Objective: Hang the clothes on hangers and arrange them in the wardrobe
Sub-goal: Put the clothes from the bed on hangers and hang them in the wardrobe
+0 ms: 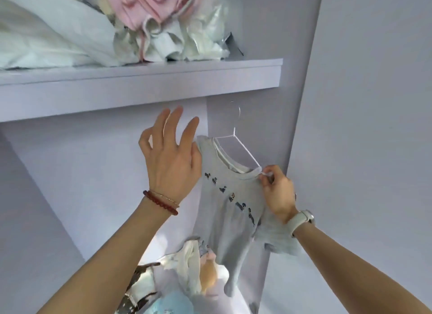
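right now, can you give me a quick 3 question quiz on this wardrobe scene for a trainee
1. True or false: the grey t-shirt is already on the white hanger.
2. Which hand pinches the hanger's end at the shirt's shoulder: A left, B right?
3. What pink thing lies on the shelf?

Key:
1. True.
2. B: the right hand pinches it; the left hand is spread open.
3. A pink garment.

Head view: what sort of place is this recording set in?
Most likely the inside of a home wardrobe: a pale shelf piled with folded clothes, and beneath it a grey T-shirt on a white hanger.
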The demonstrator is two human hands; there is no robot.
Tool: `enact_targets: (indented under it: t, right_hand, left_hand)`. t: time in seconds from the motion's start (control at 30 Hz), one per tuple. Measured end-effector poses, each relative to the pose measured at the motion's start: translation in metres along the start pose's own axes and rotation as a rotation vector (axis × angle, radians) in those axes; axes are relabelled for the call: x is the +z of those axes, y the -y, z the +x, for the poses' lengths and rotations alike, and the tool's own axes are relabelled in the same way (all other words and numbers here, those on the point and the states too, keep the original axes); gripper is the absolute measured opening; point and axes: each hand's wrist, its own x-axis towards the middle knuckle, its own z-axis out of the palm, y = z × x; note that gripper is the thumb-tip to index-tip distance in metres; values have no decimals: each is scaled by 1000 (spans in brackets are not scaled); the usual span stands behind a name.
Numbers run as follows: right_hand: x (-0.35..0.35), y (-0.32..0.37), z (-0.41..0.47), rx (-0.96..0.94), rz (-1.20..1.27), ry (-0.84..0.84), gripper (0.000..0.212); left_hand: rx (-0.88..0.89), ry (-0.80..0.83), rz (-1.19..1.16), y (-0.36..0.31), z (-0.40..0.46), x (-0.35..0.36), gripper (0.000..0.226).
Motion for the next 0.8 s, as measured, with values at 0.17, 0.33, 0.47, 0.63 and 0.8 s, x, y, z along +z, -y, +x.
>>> enact_targets:
  t: [0.17,0.33,0.47,0.63,0.8]
  right_hand:
    - [33,25,88,46,104,9,14]
    - [68,46,151,85,103,71,21]
    - [84,38,162,154,42,129,24]
    - [86,16,150,114,5,165,25]
    - [75,13,139,24,-127,225,38]
  left_hand:
    - [-1,83,282,5,45,41,63]
    - [18,56,464,22,45,69,80]
    - [51,15,488,28,43,75,83]
    - [47,-6,496,26,44,77,81]
    - [28,15,437,22,44,71,78]
